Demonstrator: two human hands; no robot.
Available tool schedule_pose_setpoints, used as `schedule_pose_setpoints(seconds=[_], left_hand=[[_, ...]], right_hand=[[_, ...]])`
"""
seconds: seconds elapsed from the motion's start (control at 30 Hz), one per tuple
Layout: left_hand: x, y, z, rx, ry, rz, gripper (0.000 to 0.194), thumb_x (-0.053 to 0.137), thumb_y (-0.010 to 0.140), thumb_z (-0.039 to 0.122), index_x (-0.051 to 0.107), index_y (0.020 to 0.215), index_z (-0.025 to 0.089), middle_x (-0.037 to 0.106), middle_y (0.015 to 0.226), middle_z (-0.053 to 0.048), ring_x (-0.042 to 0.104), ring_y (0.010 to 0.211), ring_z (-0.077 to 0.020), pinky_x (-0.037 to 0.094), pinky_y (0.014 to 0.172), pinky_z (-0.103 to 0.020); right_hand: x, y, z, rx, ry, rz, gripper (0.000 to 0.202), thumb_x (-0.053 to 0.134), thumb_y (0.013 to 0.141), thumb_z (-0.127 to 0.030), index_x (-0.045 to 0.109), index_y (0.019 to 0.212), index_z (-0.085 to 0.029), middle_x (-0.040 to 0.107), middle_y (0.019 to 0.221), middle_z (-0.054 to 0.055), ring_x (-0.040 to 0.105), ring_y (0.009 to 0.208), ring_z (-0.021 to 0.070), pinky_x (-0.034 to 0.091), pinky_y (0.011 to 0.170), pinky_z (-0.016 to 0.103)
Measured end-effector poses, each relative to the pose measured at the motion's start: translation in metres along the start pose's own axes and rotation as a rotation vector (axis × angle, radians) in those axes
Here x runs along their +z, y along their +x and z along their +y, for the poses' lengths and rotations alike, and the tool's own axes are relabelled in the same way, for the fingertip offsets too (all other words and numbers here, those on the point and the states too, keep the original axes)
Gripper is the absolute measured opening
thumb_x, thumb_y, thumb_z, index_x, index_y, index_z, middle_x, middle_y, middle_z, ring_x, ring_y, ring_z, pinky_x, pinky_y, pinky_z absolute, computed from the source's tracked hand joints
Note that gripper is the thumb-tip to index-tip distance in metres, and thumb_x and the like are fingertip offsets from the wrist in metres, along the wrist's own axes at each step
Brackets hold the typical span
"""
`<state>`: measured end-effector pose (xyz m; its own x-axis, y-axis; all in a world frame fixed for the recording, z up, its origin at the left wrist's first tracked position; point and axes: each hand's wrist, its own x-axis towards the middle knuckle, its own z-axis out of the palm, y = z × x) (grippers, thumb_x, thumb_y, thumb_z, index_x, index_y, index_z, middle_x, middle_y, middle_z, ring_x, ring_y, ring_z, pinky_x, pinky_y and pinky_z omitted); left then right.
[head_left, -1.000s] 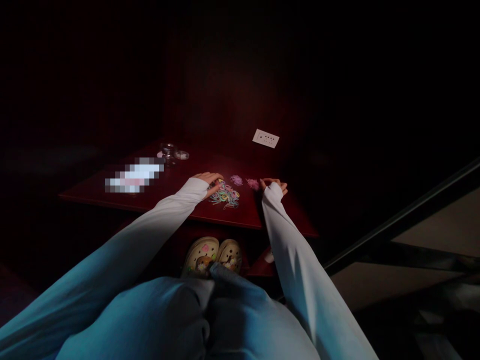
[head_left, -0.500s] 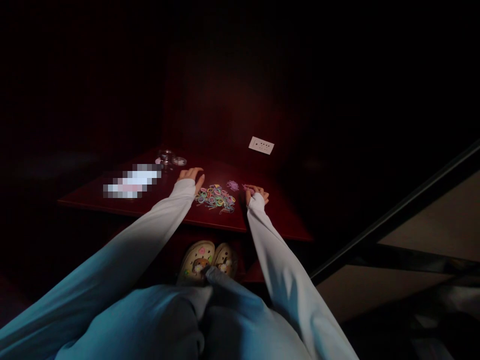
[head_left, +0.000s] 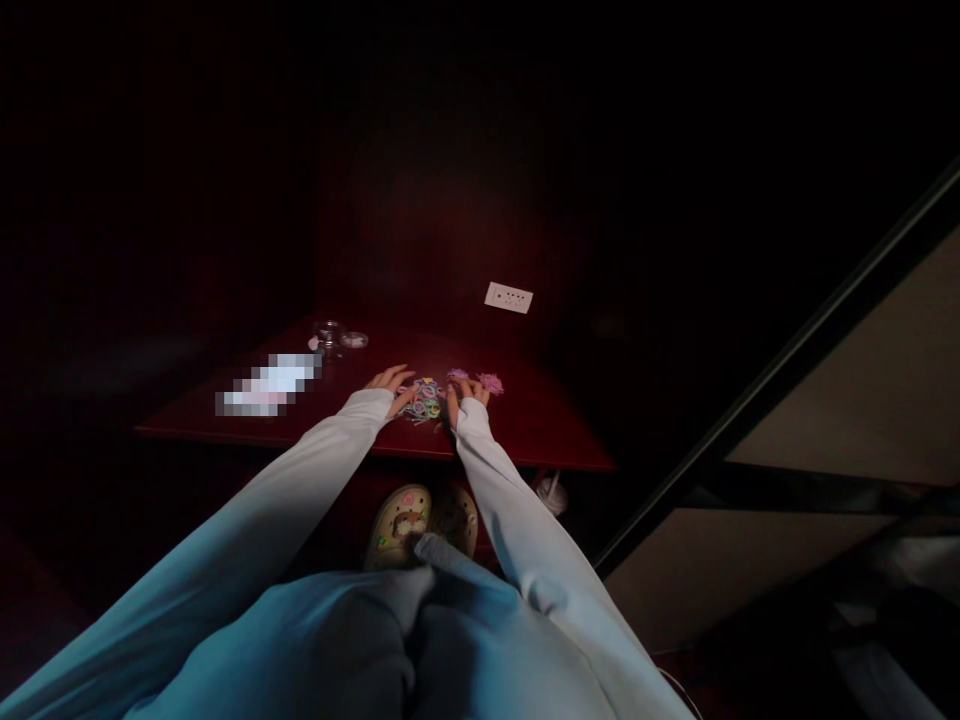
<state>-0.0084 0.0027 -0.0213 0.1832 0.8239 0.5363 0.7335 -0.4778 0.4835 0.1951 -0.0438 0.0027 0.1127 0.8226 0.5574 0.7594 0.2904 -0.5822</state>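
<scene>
A pile of small multicoloured elastic hair ties (head_left: 424,402) lies near the table's front edge, between my two hands. My left hand (head_left: 388,384) rests at the pile's left side, fingers spread and curved over its edge. On the other side, my right hand (head_left: 466,392) has its fingers apart, touching the pile's right edge; I see nothing held in it. Just behind those fingers is a small heap of purple hair ties (head_left: 457,374), partly covered. A pink heap of hair ties (head_left: 491,383) sits right of my right hand.
On the dark red table (head_left: 352,428), a clear jar (head_left: 328,338) and a round lid (head_left: 354,340) stand at the back left. A pixelated bright rectangle (head_left: 271,384) lies at left. A white socket plate (head_left: 509,297) is on the back wall. Clogs (head_left: 397,525) show below.
My right hand has moved left from the pink heap to the multicoloured pile, leaving the pink heap uncovered. The pile looks narrower between my hands. The view has shifted slightly.
</scene>
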Motion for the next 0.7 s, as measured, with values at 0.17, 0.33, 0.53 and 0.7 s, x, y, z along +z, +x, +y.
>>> schedule_pose_setpoints(seconds=[0.17,0.33,0.53,0.7], left_hand=[[0.001,-0.004,0.003,0.16,0.165,-0.074,0.05,0.055,0.098,0.042,0.063,0.144,0.026,0.055,0.159,-0.009,0.049,0.147,-0.0318,0.033,0.129,-0.05],[0.002,0.004,-0.017,0.057,0.135,-0.015,0.055,0.055,0.095,0.042,0.06,0.146,0.024,0.054,0.16,-0.011,0.049,0.146,-0.033,0.04,0.123,-0.049],[-0.006,0.007,-0.025,-0.101,0.036,-0.04,0.055,0.055,0.092,0.031,0.059,0.146,0.02,0.075,0.126,-0.014,0.067,0.121,-0.0324,0.052,0.108,-0.045],[-0.005,0.004,-0.01,-0.033,0.1,-0.047,0.037,0.054,0.092,0.032,0.073,0.123,0.027,0.078,0.118,-0.009,0.064,0.12,-0.0323,0.052,0.102,-0.045]], right_hand=[[-0.003,-0.014,-0.016,-0.267,-0.139,-0.177,0.044,0.056,0.101,-0.035,0.064,0.143,-0.028,0.053,0.147,0.01,0.045,0.132,0.0275,0.042,0.115,0.042],[-0.008,-0.009,-0.011,-0.206,-0.153,-0.138,0.042,0.055,0.101,-0.032,0.064,0.142,-0.026,0.055,0.149,0.01,0.048,0.135,0.0262,0.042,0.117,0.041],[-0.021,0.007,0.018,0.22,-0.061,0.046,0.032,0.051,0.095,-0.021,0.072,0.118,-0.014,0.07,0.113,0.014,0.064,0.107,0.0261,0.051,0.101,0.039],[-0.017,-0.004,0.014,-0.035,-0.109,-0.161,0.023,0.064,0.092,-0.031,0.075,0.11,-0.021,0.07,0.115,0.01,0.061,0.11,0.0237,0.05,0.098,0.033]])
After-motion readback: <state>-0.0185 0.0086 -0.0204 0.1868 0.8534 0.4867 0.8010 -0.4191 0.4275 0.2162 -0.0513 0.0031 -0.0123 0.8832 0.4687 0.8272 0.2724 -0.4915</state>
